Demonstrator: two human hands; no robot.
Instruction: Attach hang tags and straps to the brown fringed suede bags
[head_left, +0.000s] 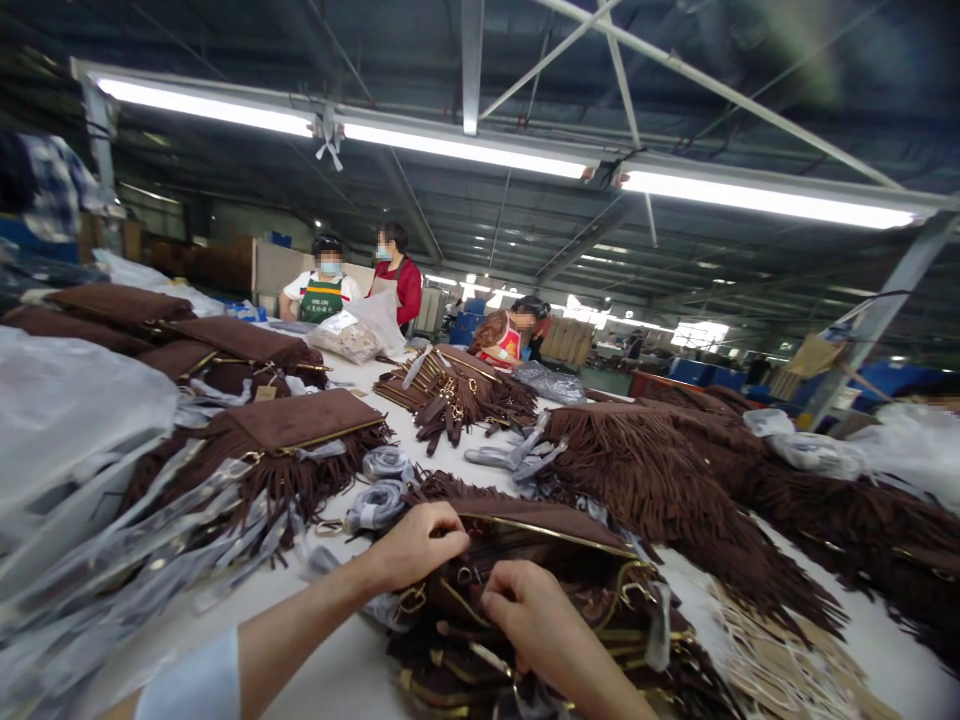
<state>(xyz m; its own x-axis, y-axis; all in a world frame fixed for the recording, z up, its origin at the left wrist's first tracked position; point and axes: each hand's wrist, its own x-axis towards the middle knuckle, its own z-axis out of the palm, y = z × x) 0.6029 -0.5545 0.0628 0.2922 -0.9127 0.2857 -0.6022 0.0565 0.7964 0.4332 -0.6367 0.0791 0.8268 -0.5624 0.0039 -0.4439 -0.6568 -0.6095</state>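
In front of me a dark brown suede bag [540, 528] lies with its gold zipper open and its dark inside showing. My left hand [424, 545] is closed on the left end of its zipped edge. My right hand [529, 612] has its fingers curled in a pinch at the near edge of the opening; the fingertips are partly hidden. Beneath lie more brown bags [442, 675] with gold zippers. A gold clasp [637, 580] and a plastic-wrapped strip [658, 625] hang at the right end. Coiled wrapped straps [375, 505] rest beyond my left hand.
Fringed brown bags [300, 420] with plastic-wrapped straps cover the left. More fringed bags [645, 450] are heaped on the right, near tan tags with white cords [787, 650]. Several people work beyond the white table [330, 650]. A lamp bar [465, 150] hangs overhead.
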